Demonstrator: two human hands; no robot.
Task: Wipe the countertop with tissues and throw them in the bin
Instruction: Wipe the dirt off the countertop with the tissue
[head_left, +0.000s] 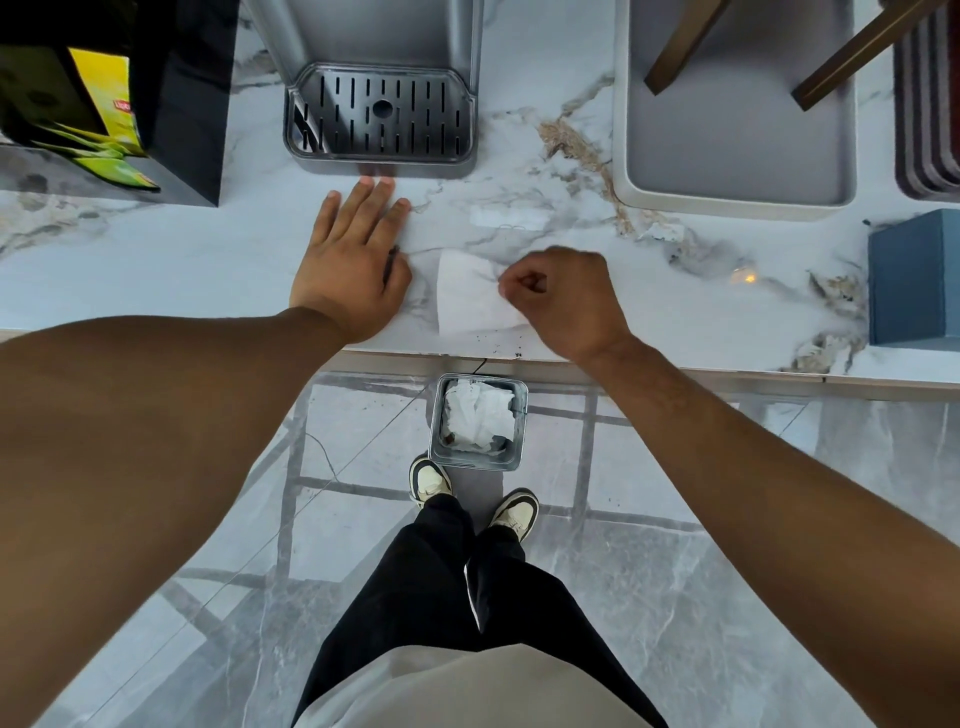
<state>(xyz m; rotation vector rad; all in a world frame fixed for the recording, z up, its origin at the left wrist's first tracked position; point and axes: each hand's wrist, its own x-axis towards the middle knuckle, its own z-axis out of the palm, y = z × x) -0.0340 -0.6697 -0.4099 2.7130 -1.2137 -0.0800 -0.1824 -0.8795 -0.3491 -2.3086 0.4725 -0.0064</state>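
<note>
A white tissue (469, 296) lies flat on the white marble countertop (208, 260) near its front edge. My right hand (563, 299) pinches the tissue's right edge with curled fingers. My left hand (353, 260) rests flat on the counter just left of the tissue, fingers spread, holding nothing. On the floor below the counter's edge stands a small grey square bin (521, 431) with crumpled white tissues inside. Dark specks dot the counter by the front edge under the tissue.
A grey dispenser with a slotted drip tray (379, 117) stands behind my left hand. A black box with yellow tea packets (111, 104) is far left, a grey tray (737, 171) back right, a blue box (914, 280) at the right edge. My shoes (431, 480) are by the bin.
</note>
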